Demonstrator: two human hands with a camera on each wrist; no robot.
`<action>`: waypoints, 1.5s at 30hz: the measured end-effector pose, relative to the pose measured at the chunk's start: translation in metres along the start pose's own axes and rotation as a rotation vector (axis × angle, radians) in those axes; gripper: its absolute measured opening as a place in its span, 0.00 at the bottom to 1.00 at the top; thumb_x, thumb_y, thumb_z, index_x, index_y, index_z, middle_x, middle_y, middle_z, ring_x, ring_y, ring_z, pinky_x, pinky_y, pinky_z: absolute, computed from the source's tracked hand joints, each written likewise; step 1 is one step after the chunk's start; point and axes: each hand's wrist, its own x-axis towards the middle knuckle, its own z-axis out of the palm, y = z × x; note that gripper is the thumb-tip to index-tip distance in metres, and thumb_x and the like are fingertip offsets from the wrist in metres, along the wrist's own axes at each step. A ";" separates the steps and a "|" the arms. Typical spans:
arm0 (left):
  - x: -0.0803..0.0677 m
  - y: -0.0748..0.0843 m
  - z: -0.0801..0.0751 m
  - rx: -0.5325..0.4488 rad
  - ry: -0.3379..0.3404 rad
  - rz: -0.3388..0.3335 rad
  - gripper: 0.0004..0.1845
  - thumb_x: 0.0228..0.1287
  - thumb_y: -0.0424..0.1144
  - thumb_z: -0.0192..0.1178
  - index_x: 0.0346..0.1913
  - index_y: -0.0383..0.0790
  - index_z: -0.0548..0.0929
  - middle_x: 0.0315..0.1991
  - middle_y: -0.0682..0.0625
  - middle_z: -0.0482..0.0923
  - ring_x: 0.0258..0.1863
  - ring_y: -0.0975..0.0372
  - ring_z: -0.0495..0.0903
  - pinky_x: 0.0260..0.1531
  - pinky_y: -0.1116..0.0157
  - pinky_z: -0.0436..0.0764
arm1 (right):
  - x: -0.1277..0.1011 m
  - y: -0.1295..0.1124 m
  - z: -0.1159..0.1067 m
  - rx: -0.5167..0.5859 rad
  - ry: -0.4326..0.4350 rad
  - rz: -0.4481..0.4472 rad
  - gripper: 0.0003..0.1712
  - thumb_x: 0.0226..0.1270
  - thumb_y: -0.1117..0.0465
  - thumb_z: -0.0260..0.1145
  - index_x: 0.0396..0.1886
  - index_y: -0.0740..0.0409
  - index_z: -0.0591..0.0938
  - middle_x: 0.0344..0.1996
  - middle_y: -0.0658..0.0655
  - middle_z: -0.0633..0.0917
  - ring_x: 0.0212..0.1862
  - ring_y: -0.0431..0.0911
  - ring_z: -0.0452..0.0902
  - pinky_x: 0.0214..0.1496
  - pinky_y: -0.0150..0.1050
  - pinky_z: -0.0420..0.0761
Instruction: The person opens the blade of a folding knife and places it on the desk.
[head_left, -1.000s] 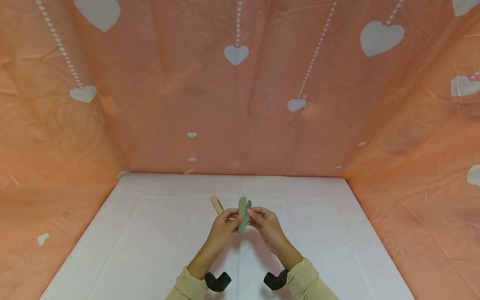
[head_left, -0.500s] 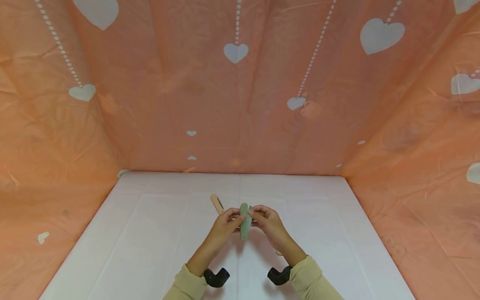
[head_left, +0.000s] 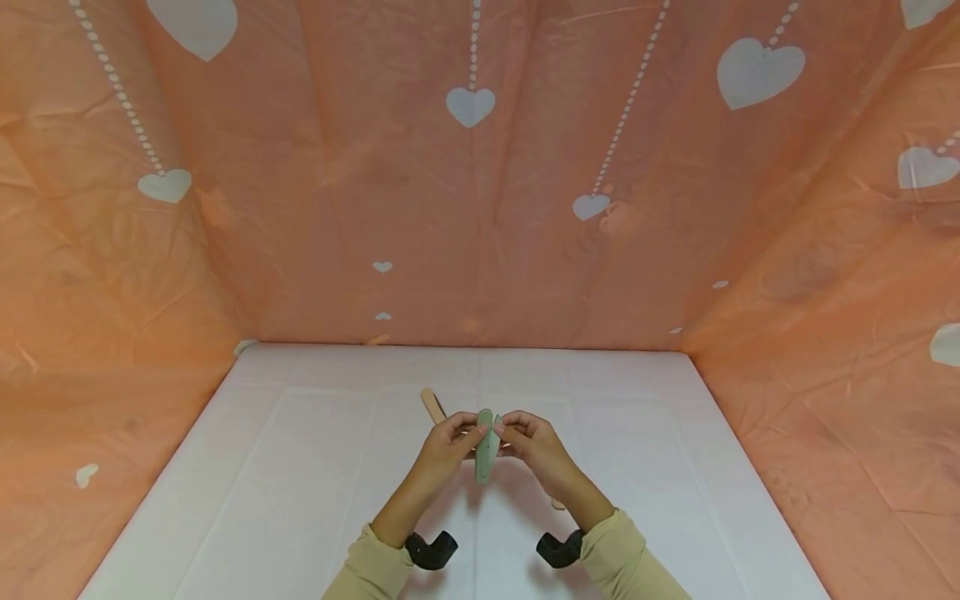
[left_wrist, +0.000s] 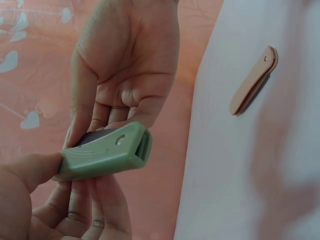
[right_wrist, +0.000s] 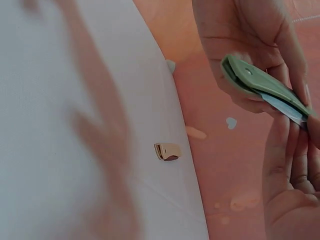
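A green folding knife (head_left: pixel 484 450) is held upright between both hands above the table, its blade (right_wrist: pixel 282 106) partly folded out beside the handle. My left hand (head_left: pixel 442 450) pinches the green handle between thumb and fingers. From the other side my right hand (head_left: pixel 540 450) pinches the blade near its tip. In the left wrist view the knife's pivot end (left_wrist: pixel 142 145) points away from my left thumb. A second folding knife (left_wrist: pixel 252 82), beige and folded, lies on the table behind my left hand; the head view shows only part of it.
White cloth covers the table (head_left: pixel 315 500). Orange curtains (head_left: pixel 480 250) with pale hearts stand along the back and both sides. A small beige rounded end (head_left: pixel 557 504) shows beside my right wrist. Black wrist mounts (head_left: pixel 431 551) hang below the sleeves.
The green knife has come slightly lower and nearer to me. Its blade stands closer to the handle than a second ago. The beige rounded end by my right wrist has come into sight.
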 end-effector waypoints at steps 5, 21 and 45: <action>0.004 -0.013 -0.002 -0.027 -0.004 -0.001 0.15 0.68 0.34 0.54 0.51 0.26 0.74 0.40 0.39 0.78 0.40 0.51 0.80 0.40 0.59 0.81 | -0.001 0.001 -0.001 0.012 -0.029 0.011 0.18 0.65 0.57 0.63 0.45 0.69 0.75 0.35 0.57 0.83 0.38 0.48 0.79 0.45 0.44 0.81; 0.010 -0.034 -0.003 -0.030 0.046 0.007 0.18 0.67 0.41 0.56 0.51 0.30 0.76 0.39 0.44 0.79 0.38 0.59 0.80 0.40 0.61 0.82 | -0.002 0.001 0.000 0.017 0.000 0.003 0.14 0.66 0.60 0.62 0.42 0.69 0.76 0.33 0.56 0.82 0.37 0.47 0.79 0.45 0.44 0.81; 0.014 -0.036 -0.008 -0.121 0.145 -0.023 0.18 0.65 0.38 0.58 0.50 0.25 0.75 0.41 0.35 0.79 0.36 0.59 0.79 0.38 0.61 0.82 | -0.006 -0.004 -0.007 0.043 0.054 0.006 0.13 0.65 0.63 0.62 0.40 0.71 0.74 0.31 0.56 0.82 0.36 0.47 0.79 0.48 0.49 0.80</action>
